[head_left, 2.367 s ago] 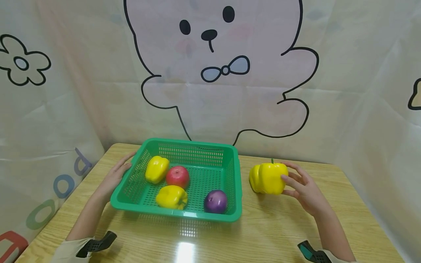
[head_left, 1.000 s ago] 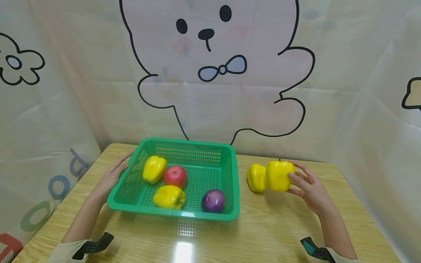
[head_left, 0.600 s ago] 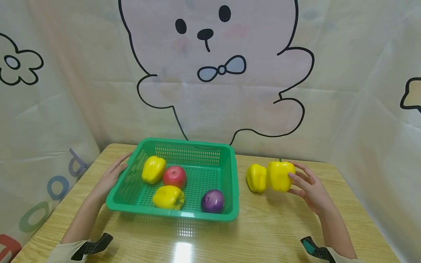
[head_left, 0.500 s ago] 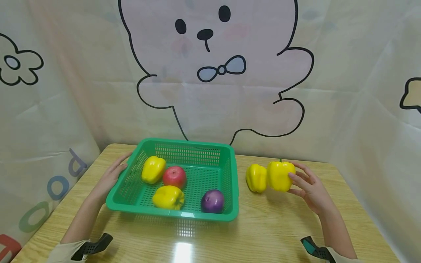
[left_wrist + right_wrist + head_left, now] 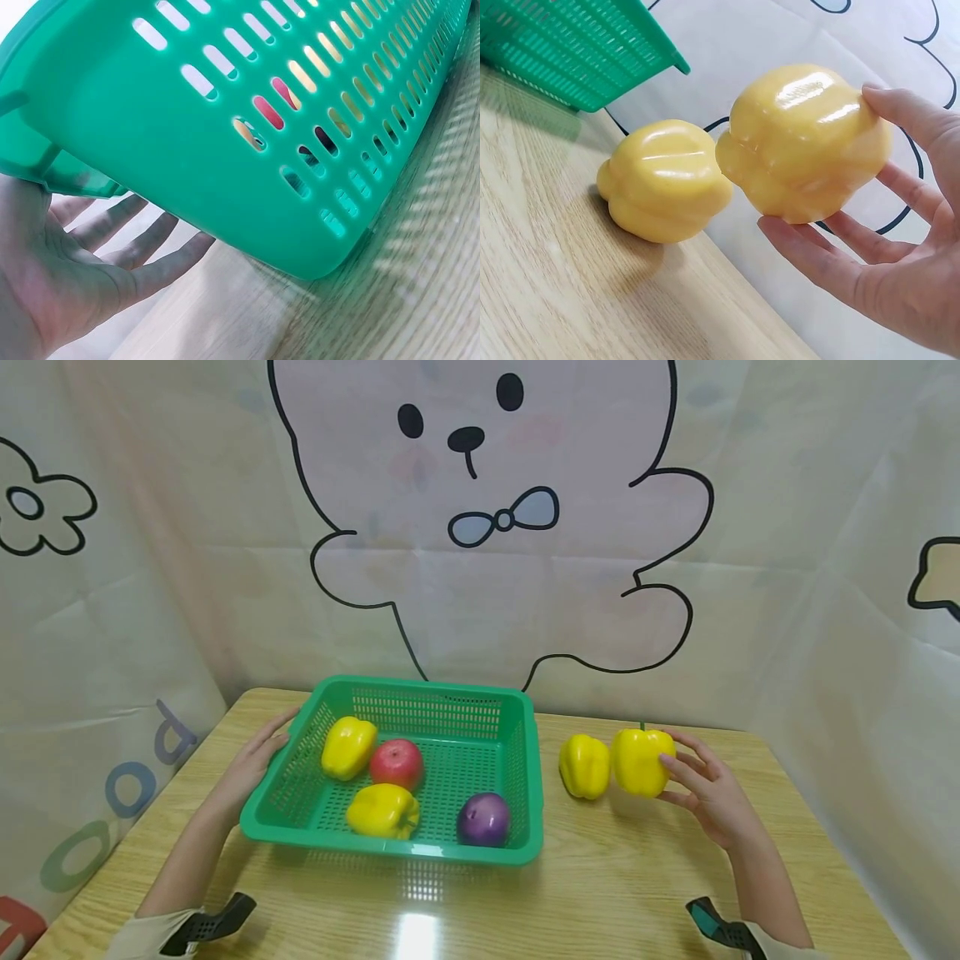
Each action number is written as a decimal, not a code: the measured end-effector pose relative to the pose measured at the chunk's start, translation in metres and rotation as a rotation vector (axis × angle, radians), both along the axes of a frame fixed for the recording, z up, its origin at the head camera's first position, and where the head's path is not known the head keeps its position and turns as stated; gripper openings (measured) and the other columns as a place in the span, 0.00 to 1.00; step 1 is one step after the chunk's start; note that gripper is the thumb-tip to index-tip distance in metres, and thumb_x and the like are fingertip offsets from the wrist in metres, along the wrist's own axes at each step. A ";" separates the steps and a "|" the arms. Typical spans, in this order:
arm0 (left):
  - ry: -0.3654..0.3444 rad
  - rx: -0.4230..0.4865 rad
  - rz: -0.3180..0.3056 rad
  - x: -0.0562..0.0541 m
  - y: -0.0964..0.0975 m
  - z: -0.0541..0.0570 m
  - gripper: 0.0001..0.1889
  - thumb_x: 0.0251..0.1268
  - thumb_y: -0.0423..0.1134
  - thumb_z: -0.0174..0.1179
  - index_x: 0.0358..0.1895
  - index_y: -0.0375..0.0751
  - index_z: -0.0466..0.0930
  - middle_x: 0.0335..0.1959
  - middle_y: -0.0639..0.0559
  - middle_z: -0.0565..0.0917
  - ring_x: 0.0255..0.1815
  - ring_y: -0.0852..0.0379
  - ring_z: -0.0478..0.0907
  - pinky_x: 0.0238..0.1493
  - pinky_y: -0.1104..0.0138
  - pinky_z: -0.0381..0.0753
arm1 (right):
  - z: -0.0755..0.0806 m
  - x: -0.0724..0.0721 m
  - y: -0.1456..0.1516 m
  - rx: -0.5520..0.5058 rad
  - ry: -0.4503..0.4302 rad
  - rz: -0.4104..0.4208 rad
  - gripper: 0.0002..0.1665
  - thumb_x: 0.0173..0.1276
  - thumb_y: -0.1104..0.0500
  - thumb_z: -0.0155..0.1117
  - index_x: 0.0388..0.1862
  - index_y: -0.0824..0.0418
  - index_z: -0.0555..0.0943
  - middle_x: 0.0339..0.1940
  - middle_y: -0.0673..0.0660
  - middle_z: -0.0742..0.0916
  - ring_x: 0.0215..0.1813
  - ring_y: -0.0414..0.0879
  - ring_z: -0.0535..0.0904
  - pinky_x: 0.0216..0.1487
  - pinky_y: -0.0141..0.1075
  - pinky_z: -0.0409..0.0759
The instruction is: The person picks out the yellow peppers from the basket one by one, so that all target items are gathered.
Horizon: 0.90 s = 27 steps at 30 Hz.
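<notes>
My right hand [image 5: 701, 789] holds a yellow bell pepper [image 5: 641, 763] by its right side between thumb and fingers, green stem upward. In the right wrist view this bell pepper [image 5: 806, 142] is raised off the table. Just left of it a second yellow bell pepper [image 5: 585, 767] rests on the table. My left hand [image 5: 251, 764] lies along the left side of a green plastic basket [image 5: 390, 845], fingers relaxed against the outer wall. Inside the basket are two yellow bell peppers [image 5: 349, 748], a red apple [image 5: 397, 765] and a round purple item [image 5: 483, 820].
The basket stands on a light wooden table [image 5: 615, 893], near its back edge. Behind and beside the table hangs a pale curtain [image 5: 795, 635] printed with a bear and a flower.
My right hand has moved right with its bell pepper, which overlapped the other bell pepper before; a narrow gap now shows between them. My left hand stays at the basket.
</notes>
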<state>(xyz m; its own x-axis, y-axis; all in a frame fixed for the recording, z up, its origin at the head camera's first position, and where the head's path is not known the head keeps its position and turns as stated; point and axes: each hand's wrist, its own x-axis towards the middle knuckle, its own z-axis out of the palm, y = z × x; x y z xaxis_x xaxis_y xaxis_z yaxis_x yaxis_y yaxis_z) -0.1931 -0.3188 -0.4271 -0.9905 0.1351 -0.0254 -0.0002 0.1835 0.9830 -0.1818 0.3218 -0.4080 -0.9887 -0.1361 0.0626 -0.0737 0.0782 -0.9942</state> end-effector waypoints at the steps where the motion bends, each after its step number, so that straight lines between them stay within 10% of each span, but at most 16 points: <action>1: -0.001 0.003 -0.001 0.000 0.000 0.000 0.35 0.90 0.54 0.39 0.88 0.43 0.44 0.45 0.61 0.82 0.35 0.63 0.82 0.36 0.66 0.87 | 0.000 0.000 0.001 0.000 -0.001 -0.002 0.22 0.86 0.60 0.54 0.72 0.43 0.73 0.57 0.38 0.83 0.53 0.36 0.85 0.47 0.35 0.89; 27: -0.006 0.038 -0.011 0.000 0.000 0.000 0.34 0.90 0.53 0.40 0.88 0.43 0.44 0.42 0.60 0.83 0.33 0.62 0.83 0.35 0.66 0.87 | -0.015 -0.007 0.010 0.028 -0.054 -0.048 0.22 0.85 0.58 0.56 0.73 0.44 0.73 0.54 0.35 0.84 0.50 0.36 0.86 0.47 0.35 0.89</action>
